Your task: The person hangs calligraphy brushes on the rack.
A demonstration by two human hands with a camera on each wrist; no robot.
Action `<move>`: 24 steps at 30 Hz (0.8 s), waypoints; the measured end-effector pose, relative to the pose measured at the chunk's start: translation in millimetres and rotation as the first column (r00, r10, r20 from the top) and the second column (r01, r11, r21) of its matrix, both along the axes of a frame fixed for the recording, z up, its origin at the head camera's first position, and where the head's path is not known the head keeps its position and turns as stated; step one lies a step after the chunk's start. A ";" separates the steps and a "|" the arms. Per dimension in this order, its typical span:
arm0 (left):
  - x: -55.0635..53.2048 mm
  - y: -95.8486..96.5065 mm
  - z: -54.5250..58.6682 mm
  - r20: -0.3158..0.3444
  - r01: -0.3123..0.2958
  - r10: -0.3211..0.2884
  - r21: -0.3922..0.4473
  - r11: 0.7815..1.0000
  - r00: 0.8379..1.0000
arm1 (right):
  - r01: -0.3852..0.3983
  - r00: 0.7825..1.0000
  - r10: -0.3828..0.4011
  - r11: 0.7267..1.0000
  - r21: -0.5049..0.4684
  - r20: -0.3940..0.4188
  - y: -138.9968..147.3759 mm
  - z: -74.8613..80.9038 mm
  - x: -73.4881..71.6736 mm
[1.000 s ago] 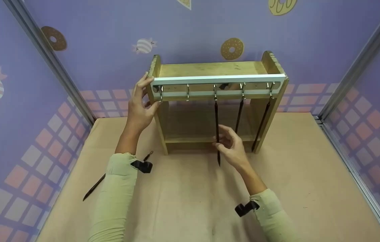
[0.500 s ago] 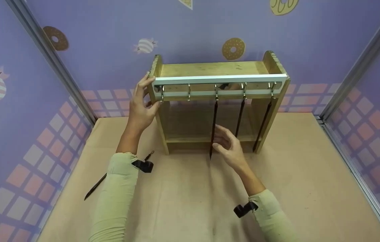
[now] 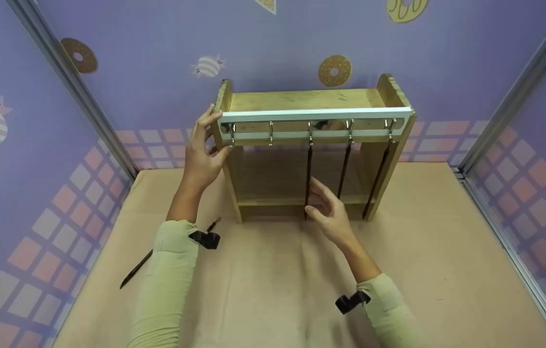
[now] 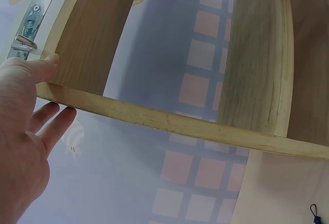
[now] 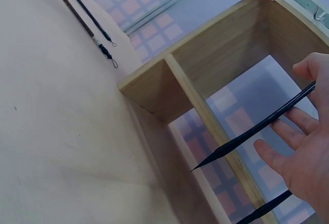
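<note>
The slim, dark, pointed brush (image 3: pixel 308 169) hangs almost upright at the front of the yellowish wooden two-tier shelf (image 3: pixel 297 99), below the middle silver metal hook (image 3: pixel 310 129) of five on the white-edged rail (image 3: pixel 263 115). In the right wrist view you can see its shape: a thin, straight, glossy black handle, a slight swelling at the collar, then a smooth black head narrowing to a needle-fine tip, with no stray hairs visible. The link between its top and the hook is too small to make out.

Your right hand (image 3: pixel 333 215) is just to the right of the brush, thumb and fingers apart, with the handle passing by them; you cannot tell whether any fingertip touches it. Your left hand (image 3: pixel 203 159) grips the shelf's upper left corner, thumb on the front edge and fingers against the outer side.

To the right, a second dark brush (image 3: pixel 345 166) and a third dark brush (image 3: pixel 378 181) hang from the last two hooks. On the pale beige tabletop (image 3: pixel 263 290), left of the shelf, lie a brown-shafted brush with a looped end (image 5: pixel 78 16) and a thinner dark brush, also looped (image 5: pixel 86 9), side by side and partly hidden by your left sleeve (image 3: pixel 166 285) in the head view.
</note>
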State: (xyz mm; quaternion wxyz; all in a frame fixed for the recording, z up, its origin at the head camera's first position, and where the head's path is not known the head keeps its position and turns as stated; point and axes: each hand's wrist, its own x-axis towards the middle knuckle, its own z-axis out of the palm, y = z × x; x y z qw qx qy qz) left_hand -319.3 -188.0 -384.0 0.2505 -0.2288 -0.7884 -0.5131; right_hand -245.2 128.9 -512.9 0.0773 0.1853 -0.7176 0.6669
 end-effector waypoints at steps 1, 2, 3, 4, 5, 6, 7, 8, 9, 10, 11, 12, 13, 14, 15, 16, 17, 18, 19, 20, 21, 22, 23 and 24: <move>-0.3 -0.1 0.0 -0.002 0.002 -0.002 -0.001 1.000 1.000 | 0.000 1.000 0.000 1.000 0.001 0.002 0.1 0.6 0.4; -0.5 -0.2 -0.1 -0.003 0.004 -0.004 -0.001 1.000 1.000 | -0.001 1.000 0.001 1.000 0.000 0.000 0.2 0.9 0.6; -0.6 -0.3 -0.2 -0.004 0.005 -0.005 -0.001 1.000 1.000 | -0.002 1.000 0.002 1.000 -0.001 -0.004 0.5 1.2 0.9; -0.8 -0.4 -0.3 -0.005 0.005 -0.005 -0.002 1.000 1.000 | -0.002 1.000 0.002 1.000 -0.003 -0.010 0.8 1.5 1.2; -0.9 -0.4 -0.4 -0.006 0.005 -0.005 -0.002 1.000 1.000 | -0.001 1.000 0.001 1.000 -0.004 -0.017 1.2 1.1 1.2; -1.1 -0.5 -0.5 -0.008 0.005 -0.005 -0.001 1.000 1.000 | 0.001 1.000 -0.001 1.000 -0.005 -0.025 1.7 0.7 1.4; -1.0 -0.5 -0.5 -0.007 0.006 -0.006 0.001 1.000 1.000 | 0.003 0.999 -0.003 1.000 -0.005 -0.035 2.4 0.3 1.7; -0.9 -0.6 -0.5 -0.008 0.006 -0.006 0.003 1.000 1.000 | 0.006 0.999 -0.006 1.000 -0.006 -0.043 3.3 0.2 2.4; -0.8 -0.6 -0.5 -0.007 0.007 -0.007 0.003 1.000 1.000 | 0.009 0.999 -0.009 1.000 -0.005 -0.053 4.3 -0.5 2.7; -0.7 -0.6 -0.4 -0.007 0.007 -0.007 0.003 1.000 1.000 | 0.011 0.998 -0.012 1.000 -0.006 -0.064 5.4 -0.7 3.4; -0.6 -0.6 -0.3 -0.008 0.007 -0.007 0.004 1.000 1.000 | 0.013 0.997 -0.013 1.000 -0.007 -0.073 6.7 -0.9 4.1; -0.4 -0.6 -0.1 -0.009 0.006 -0.006 0.003 1.000 1.000 | 0.014 0.997 -0.014 1.000 -0.007 -0.081 7.9 -0.5 5.4; -0.3 -0.6 0.0 -0.009 0.004 -0.004 0.001 1.000 1.000 | 0.014 0.996 -0.014 1.000 -0.004 -0.092 9.4 -0.6 6.5; -0.3 -0.5 0.0 -0.011 0.003 -0.003 0.001 1.000 1.000 | 0.013 0.995 -0.013 1.000 -0.003 -0.101 10.9 -0.3 8.0; -0.2 -0.5 0.0 -0.012 0.002 -0.002 0.000 1.000 1.000 | 0.014 0.994 -0.014 1.000 0.000 -0.110 12.7 -0.4 9.3; -0.3 -0.4 0.2 -0.012 0.001 -0.001 0.000 1.000 1.000 | 0.016 0.993 -0.015 1.000 0.005 -0.117 14.4 0.1 11.2; -0.3 -0.3 0.3 -0.012 0.001 -0.001 0.001 1.000 1.000 | 0.020 0.992 -0.019 1.000 0.012 -0.125 16.3 0.3 13.0; -0.3 -0.1 0.4 -0.011 0.000 0.000 0.001 1.000 1.000 | 0.027 0.991 -0.024 0.999 0.020 -0.134 18.4 0.6 15.0; -0.3 0.0 0.5 -0.009 0.001 -0.001 0.004 1.000 1.000 | 0.037 0.989 -0.032 0.999 0.031 -0.144 20.7 0.5 16.8; -0.2 0.3 0.7 -0.005 0.003 -0.003 0.007 1.000 1.000 | 0.046 0.988 -0.040 0.998 0.038 -0.151 23.2 1.1 19.0; 0.0 0.6 0.9 -0.003 0.002 -0.002 0.009 1.000 1.000 | 0.055 0.986 -0.047 0.997 0.046 -0.163 26.1 0.8 20.5; 0.2 0.8 1.1 0.000 0.001 -0.001 0.013 1.000 1.000 | 0.063 0.983 -0.053 0.997 0.050 -0.178 29.1 0.5 21.9; 0.5 1.0 1.3 0.003 0.001 -0.001 0.015 1.000 1.000 | 0.071 0.979 -0.059 0.996 0.052 -0.194 32.6 -0.1 23.2; 0.5 1.3 1.3 0.005 0.001 -0.001 0.017 1.000 1.000 | 0.077 0.976 -0.065 0.996 0.053 -0.207 36.5 -0.2 24.6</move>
